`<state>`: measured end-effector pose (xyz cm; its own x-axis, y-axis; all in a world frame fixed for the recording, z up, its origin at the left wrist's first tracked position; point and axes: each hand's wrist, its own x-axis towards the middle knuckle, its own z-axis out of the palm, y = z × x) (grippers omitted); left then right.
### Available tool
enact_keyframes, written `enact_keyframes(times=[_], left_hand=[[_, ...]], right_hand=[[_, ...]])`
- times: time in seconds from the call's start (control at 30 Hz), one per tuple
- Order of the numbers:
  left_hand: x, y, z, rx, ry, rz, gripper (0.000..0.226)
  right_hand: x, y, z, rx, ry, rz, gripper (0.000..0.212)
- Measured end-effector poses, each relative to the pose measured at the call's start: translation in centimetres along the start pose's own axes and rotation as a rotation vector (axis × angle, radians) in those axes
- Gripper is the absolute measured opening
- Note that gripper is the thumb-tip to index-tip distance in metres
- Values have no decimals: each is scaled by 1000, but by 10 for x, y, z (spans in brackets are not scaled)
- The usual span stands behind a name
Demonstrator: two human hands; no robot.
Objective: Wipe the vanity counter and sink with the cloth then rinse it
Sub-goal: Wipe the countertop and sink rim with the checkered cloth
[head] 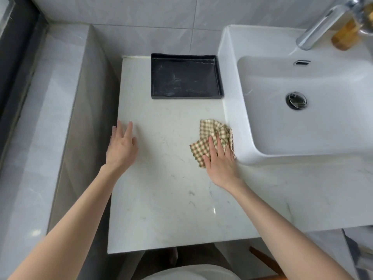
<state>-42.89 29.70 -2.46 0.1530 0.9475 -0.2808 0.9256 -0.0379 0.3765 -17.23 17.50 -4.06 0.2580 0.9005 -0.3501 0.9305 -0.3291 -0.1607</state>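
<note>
Checked cloth (210,138) lies bunched on the marble counter (171,199), touching the sink (232,87) wall at its 8 o'clock corner, my right hand (220,160) flat on it with fingers spread to press it down for wiping. My left hand (121,147), open and holding nothing, rests at the counter's 9 o'clock edge, probably bracing. Black tray (185,77) sits at 12 o'clock, clear of the stroke; sink looks unwiped, I judge.

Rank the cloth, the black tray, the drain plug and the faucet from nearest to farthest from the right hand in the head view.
1. Cloth, under the right hand.
2. Black tray, on the counter behind the hand.
3. Drain plug, in the basin to the right.
4. Faucet, far right corner.
</note>
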Motion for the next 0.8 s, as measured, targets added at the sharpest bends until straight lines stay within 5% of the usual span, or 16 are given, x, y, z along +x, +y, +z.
enact_keyframes(times=[0.23,0.53,0.8], left_hand=[[-7,-14,5,-10,-54,44,48],[-24,-24,-4,-73,-108,-30,53],[-64,-44,-11,-169,-123,-32,55]], right_hand=[[37,-13,-15,181,-98,74,66],[84,-30,-20,85,-38,37,62],[3,-155,33,-25,-84,-418,57]])
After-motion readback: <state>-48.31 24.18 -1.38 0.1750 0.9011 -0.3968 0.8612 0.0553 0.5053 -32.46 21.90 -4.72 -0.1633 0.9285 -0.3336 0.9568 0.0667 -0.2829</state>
